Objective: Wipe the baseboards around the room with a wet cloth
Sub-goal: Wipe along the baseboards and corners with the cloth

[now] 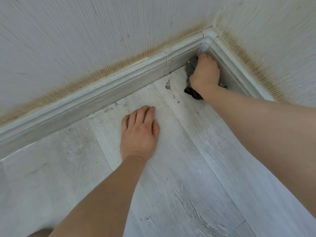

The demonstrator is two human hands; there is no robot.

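Note:
A pale grey wood-grain baseboard (95,98) runs along the left wall into the room's corner piece (207,40), and a second baseboard (236,72) runs down the right wall. My right hand (205,74) is shut on a dark grey cloth (191,65), pressed into the foot of the corner against the right baseboard. Part of the cloth sticks out below my wrist. My left hand (139,132) lies flat on the floor with fingers loosely together, holding nothing, well short of the left baseboard.
The floor (179,177) is light grey laminate with crumbs and dirt specks (167,86) near the corner. The textured wallpaper (85,40) has a brownish stained band just above both baseboards.

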